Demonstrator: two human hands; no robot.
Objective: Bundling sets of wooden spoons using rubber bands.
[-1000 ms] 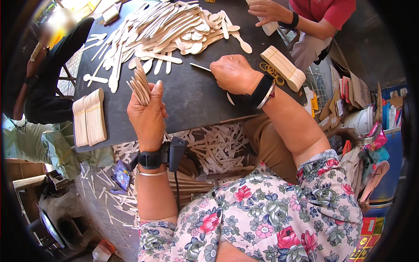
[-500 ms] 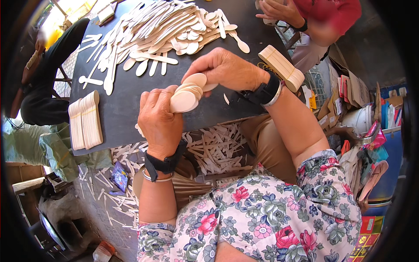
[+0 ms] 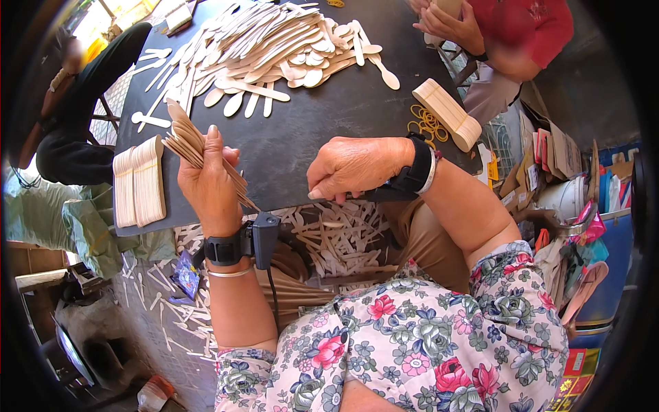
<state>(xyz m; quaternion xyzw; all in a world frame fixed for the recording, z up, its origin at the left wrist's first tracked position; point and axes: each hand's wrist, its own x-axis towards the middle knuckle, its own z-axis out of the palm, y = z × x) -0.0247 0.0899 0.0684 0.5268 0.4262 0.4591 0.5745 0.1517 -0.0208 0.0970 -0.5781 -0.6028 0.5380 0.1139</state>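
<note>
My left hand [image 3: 210, 191] is closed around a bunch of flat wooden spoons [image 3: 185, 143], tilted with one end up toward the far left. The thumb presses along the bunch. My right hand [image 3: 367, 165] is over the near edge of the dark table [image 3: 302, 137], its fingers curled downward. Whatever those fingers may hold is hidden. A large heap of loose wooden spoons [image 3: 254, 48] covers the far part of the table. Banded bundles of wooden spoons [image 3: 139, 182] stand left of my left hand. Another banded bundle [image 3: 446, 113] lies at the right, beside yellow rubber bands [image 3: 429, 123].
Loose wooden spoons [image 3: 336, 233] are scattered below the table's near edge and on the floor at left. A person in a red top [image 3: 542, 34] sits across at the right. Another person's dark-clad leg [image 3: 82, 117] is at the left. Cardboard pieces [image 3: 556, 151] stand at right.
My hands were together on the fanned round ends of the spoons. They are now apart: the left has moved left and turned the bunch, and the right has come down toward the table edge.
</note>
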